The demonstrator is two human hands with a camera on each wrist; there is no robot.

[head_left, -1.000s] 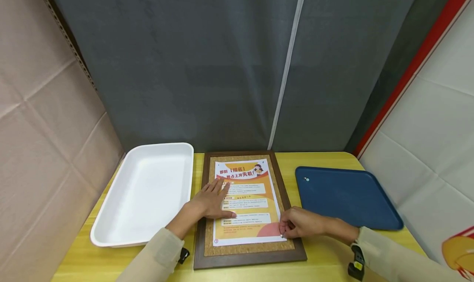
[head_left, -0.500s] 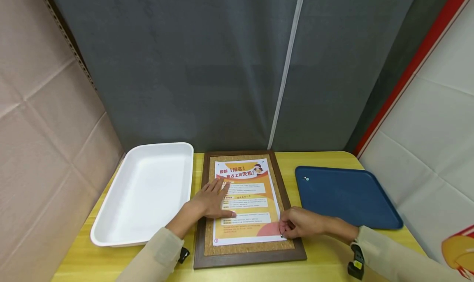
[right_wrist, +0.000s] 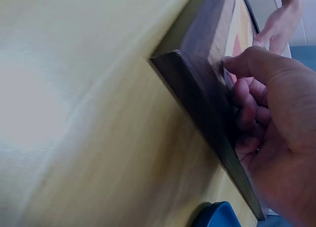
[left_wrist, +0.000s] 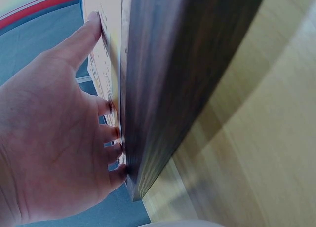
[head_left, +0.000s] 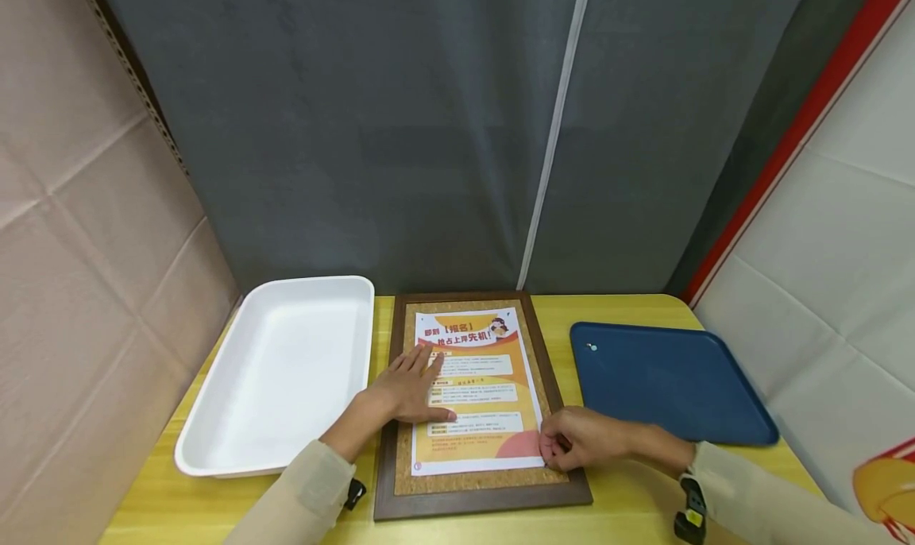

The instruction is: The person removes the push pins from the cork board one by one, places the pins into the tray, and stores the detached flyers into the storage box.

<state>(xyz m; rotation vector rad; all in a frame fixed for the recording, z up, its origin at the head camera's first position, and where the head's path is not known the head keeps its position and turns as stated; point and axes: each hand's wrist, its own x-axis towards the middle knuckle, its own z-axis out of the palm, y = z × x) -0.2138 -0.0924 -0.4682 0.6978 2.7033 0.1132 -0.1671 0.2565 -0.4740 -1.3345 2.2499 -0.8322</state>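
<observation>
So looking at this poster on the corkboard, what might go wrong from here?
The right hand covers the poster's lower right corner, so the paper might crease there unseen. The left hand rests on its left side; a sideways push could skew it on the corkboard. The small pin-like item near the blue tray's edge might fall off if bumped.

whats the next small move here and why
Probably have the right hand press down at the lower right corner of the poster: it is curled at that corner, over the cork board, while the left hand lies spread on the poster and should steady it. Whether the right hand holds anything there is hidden.
</observation>
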